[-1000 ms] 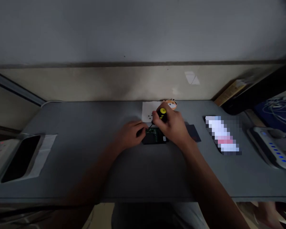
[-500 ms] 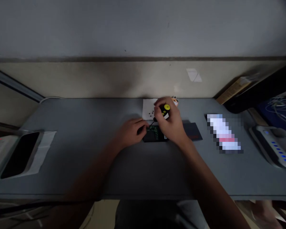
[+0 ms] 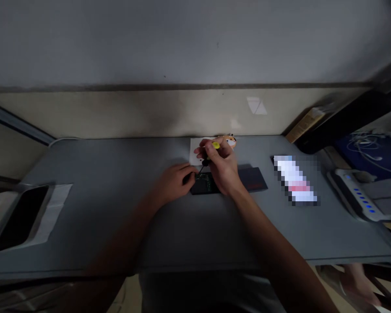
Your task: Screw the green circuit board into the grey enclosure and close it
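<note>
Thin-shafted screwdriver (image 3: 205, 162), flat circuit board (image 3: 208, 178)

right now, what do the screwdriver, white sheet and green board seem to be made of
Screwdriver: probably a plastic handle, black with a smooth yellow end; the shaft is likely metal, being so thin and straight.
White sheet: likely matte paper, flat and without shine, though thin card is possible.
Green board: probably resin circuit board, given its green, finely patterned surface.
</note>
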A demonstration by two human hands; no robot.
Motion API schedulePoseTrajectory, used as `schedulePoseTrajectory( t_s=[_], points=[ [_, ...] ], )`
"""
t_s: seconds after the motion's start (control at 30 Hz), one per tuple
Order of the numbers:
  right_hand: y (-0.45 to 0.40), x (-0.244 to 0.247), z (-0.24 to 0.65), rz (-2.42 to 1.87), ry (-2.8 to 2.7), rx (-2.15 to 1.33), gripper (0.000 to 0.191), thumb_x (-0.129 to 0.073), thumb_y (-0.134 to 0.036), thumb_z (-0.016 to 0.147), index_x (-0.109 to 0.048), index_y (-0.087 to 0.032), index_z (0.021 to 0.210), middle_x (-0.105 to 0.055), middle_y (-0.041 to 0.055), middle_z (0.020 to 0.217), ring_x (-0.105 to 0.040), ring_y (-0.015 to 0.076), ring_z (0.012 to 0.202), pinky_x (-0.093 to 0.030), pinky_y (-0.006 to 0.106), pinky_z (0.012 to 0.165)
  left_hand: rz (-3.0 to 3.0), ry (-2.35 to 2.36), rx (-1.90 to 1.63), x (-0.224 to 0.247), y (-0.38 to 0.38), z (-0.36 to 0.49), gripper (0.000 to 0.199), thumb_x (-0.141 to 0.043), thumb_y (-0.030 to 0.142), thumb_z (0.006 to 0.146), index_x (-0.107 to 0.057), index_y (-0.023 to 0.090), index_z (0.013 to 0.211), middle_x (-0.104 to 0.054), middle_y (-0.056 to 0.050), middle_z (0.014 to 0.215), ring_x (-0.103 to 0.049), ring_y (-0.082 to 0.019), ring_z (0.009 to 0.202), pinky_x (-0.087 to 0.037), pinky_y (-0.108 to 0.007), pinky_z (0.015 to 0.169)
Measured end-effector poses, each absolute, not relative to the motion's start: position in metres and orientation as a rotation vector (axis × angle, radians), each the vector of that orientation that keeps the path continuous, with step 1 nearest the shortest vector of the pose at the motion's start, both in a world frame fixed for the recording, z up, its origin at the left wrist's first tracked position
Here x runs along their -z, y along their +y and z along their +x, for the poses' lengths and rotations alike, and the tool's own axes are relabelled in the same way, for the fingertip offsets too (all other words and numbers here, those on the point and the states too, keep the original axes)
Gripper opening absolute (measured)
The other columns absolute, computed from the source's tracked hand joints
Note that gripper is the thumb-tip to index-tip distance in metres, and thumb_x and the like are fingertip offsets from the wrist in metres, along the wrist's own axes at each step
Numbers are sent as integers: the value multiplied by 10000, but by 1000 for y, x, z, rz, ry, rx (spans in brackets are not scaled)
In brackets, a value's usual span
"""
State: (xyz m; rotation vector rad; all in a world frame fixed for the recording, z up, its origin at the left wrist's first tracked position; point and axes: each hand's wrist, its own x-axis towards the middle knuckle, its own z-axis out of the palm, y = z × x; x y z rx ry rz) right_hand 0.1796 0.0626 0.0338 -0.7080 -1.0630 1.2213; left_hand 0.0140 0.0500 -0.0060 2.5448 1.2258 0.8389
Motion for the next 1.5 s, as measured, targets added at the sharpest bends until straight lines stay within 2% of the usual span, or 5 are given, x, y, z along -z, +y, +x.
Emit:
schedulePoseTrajectory(
  t_s=[0.2,0.47,0.63,0.8,1.5],
  points=[
    [68,-34,183,-727,-992,-1181,535,-745,-712,801,-423,-284,826,-377,-121,565,-364,86,458,-343,250,460,2525,1232,-810,4,49,14,251,-497,162,958,-736,223,1006,-750,-32,902,-707,-195,846,-563,-316,818],
    [71,-36,192,-626,-904,-1329,435,-851,-575,750,-569,-261,854,-599,-50,807,-592,102,694,-493,264,649,2522,1232,-799,5,50,13,244,-499,164,948,-727,227,1005,-755,-33,923,-708,-195,869,-570,-319,837],
    [72,-32,190,-755,-1037,-1206,565,-793,-665,784,-381,-280,796,-425,-108,601,-412,89,489,-384,257,479,2531,1224,-804,4,50,13,238,-496,181,962,-727,224,999,-754,-37,922,-713,-197,867,-578,-329,847],
    [73,-35,189,-714,-1032,-1229,550,-477,-808,917,-576,-268,951,-492,-40,674,-485,129,573,-425,297,542,2517,1250,-814,4,48,14,238,-505,167,957,-727,237,1007,-755,-34,928,-712,-195,875,-579,-325,853],
    [76,-31,206,-892,-1152,-1046,507,-738,-665,837,-424,-270,798,-508,-83,656,-522,113,570,-448,282,591,2664,1202,-633,5,50,7,332,-446,117,959,-739,210,1085,-753,-65,1005,-710,-215,899,-560,-345,869]
  ],
)
